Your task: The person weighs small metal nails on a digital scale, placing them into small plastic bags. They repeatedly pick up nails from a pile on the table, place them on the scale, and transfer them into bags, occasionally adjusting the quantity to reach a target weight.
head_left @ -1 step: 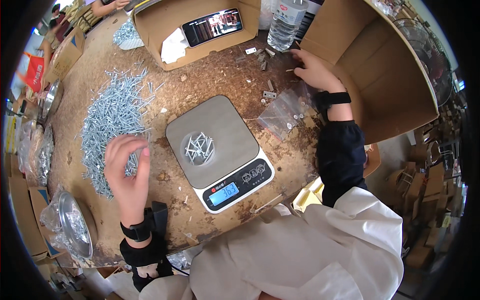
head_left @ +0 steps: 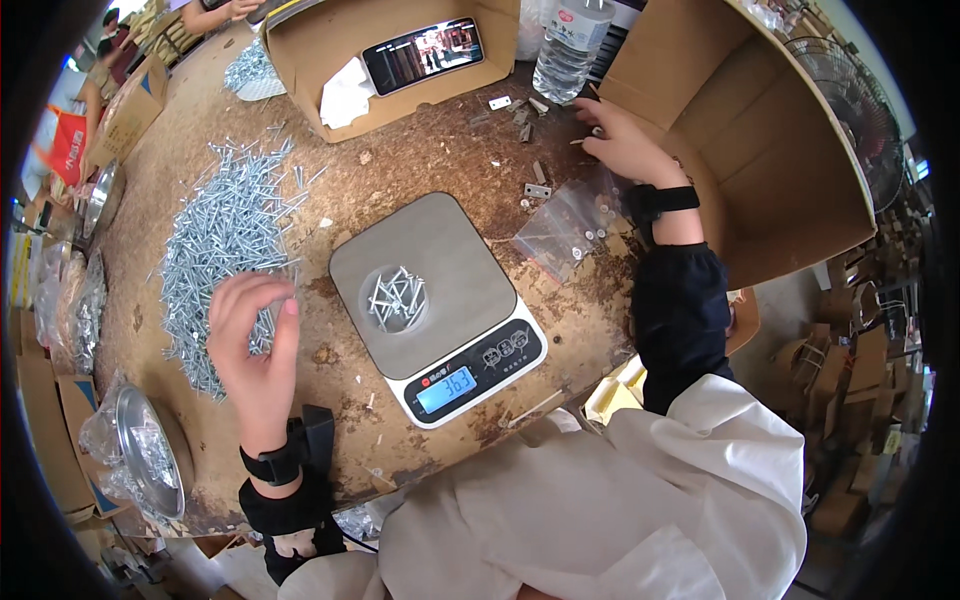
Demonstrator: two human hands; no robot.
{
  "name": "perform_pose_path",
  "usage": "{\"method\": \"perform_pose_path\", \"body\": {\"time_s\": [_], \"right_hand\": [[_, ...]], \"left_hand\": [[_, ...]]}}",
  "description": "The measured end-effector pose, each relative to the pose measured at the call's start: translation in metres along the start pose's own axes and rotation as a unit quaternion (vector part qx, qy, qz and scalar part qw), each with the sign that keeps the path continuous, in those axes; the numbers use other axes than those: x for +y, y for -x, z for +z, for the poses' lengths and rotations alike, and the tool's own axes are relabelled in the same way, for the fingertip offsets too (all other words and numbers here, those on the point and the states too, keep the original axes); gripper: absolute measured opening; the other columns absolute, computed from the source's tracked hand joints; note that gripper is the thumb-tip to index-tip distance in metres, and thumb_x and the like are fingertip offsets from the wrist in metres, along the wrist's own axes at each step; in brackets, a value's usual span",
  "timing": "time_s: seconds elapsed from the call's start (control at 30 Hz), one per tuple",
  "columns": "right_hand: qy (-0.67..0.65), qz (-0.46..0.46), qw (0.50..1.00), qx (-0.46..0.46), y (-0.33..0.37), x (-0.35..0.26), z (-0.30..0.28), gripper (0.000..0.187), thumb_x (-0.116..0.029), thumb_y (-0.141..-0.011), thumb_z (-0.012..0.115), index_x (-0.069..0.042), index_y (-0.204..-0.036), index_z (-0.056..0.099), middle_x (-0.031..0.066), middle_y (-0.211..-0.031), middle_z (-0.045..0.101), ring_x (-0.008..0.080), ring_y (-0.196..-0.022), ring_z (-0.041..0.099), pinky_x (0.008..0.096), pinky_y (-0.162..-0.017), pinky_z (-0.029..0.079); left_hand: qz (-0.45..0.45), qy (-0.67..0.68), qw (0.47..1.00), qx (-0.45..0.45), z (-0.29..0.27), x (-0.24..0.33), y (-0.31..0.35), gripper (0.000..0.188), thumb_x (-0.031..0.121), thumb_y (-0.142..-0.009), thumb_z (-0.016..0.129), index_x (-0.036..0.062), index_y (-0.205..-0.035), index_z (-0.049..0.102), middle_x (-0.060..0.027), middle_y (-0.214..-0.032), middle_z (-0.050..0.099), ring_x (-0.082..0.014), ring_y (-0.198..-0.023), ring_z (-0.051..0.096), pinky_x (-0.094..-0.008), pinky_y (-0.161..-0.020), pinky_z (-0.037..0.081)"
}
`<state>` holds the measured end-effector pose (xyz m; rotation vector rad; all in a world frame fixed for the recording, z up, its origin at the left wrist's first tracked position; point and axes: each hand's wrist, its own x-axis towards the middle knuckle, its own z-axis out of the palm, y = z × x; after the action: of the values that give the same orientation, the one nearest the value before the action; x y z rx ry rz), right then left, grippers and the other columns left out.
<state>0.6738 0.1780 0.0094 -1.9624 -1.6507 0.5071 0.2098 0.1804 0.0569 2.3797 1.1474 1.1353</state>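
Observation:
A white kitchen scale point(head_left: 490, 370) with a grey plate and lit display stands mid-table. On its plate sits a small clear round dish point(head_left: 378, 318) with a few silver screws point(head_left: 400, 295) in it. My left hand point(head_left: 250, 335) is over the near right side of a big screw heap point(head_left: 220, 230), left of the scale. Its thumb tip meets the curled fingertips; anything between them is too small to tell. At the far right, my right hand point(head_left: 630, 145) rests by a water bottle point(head_left: 572, 50), fingers apart, near small metal pieces point(head_left: 523, 120).
A clear bag point(head_left: 562, 232) with small round parts lies right of the scale. Cardboard boxes stand at the back, one holding a phone point(head_left: 425, 57), and at the right point(head_left: 790, 170). A metal bowl point(head_left: 150, 450) sits at the left edge. Other people work at the far left.

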Motion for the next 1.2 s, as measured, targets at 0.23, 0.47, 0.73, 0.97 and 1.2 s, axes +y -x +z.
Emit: {"method": "perform_pose_path", "body": {"time_s": [0.23, 0.47, 0.73, 0.97, 1.2], "right_hand": [[-0.012, -0.158, 0.987, 0.011, 0.008, -0.039, 0.01, 0.053, -0.002, -0.084, 0.055, -0.004, -0.138, 0.05, 0.0174, -0.134, 0.056, 0.0283, -0.123, 0.054, 0.0356, -0.105, 0.042], [0.081, 0.048, 0.993, 0.077, 0.004, 0.028, -0.011, 0.05, 0.003, -0.082, 0.049, 0.0, -0.132, 0.055, 0.0187, -0.119, 0.065, 0.031, -0.109, 0.063, 0.034, -0.096, 0.048], [0.091, -0.051, 0.994, 0.043, 0.014, 0.005, -0.004, 0.05, 0.008, -0.078, 0.049, 0.0, -0.126, 0.059, 0.0188, -0.113, 0.065, 0.0301, -0.104, 0.063, 0.0352, -0.09, 0.05], [0.033, -0.082, 0.995, 0.044, 0.005, -0.028, 0.007, 0.05, 0.0, -0.083, 0.054, 0.001, -0.132, 0.051, 0.0205, -0.126, 0.055, 0.0347, -0.118, 0.055, 0.0398, -0.101, 0.045], [0.146, -0.013, 0.989, 0.014, -0.011, -0.002, 0.018, 0.061, -0.03, -0.092, 0.063, 0.003, -0.14, 0.045, 0.0256, -0.143, 0.043, 0.038, -0.134, 0.041, 0.0401, -0.11, 0.037]], "left_hand": [[0.001, 0.009, 1.0, -0.003, -0.001, -0.003, 0.004, 0.007, 0.002, -0.082, 0.067, 0.0005, -0.089, 0.065, -0.0112, -0.092, 0.066, -0.0286, -0.096, 0.061, -0.0394, -0.095, 0.043], [-0.021, 0.019, 1.0, -0.014, 0.001, -0.004, 0.002, 0.007, 0.003, -0.084, 0.067, -0.0005, -0.089, 0.065, -0.0112, -0.093, 0.066, -0.0272, -0.095, 0.061, -0.0382, -0.095, 0.043], [-0.009, 0.019, 1.0, -0.018, 0.003, 0.001, 0.0, 0.006, -0.001, -0.083, 0.065, -0.0008, -0.088, 0.064, -0.0113, -0.091, 0.065, -0.0271, -0.092, 0.06, -0.0367, -0.09, 0.044], [-0.011, 0.019, 1.0, -0.015, 0.001, 0.005, 0.003, 0.007, -0.002, -0.081, 0.065, -0.0007, -0.088, 0.063, -0.0112, -0.09, 0.065, -0.0261, -0.09, 0.06, -0.0362, -0.089, 0.045], [-0.023, 0.021, 0.999, -0.014, 0.003, -0.001, 0.002, 0.006, -0.002, -0.081, 0.065, -0.0008, -0.087, 0.064, -0.0109, -0.09, 0.066, -0.0261, -0.09, 0.06, -0.036, -0.089, 0.045]]}}
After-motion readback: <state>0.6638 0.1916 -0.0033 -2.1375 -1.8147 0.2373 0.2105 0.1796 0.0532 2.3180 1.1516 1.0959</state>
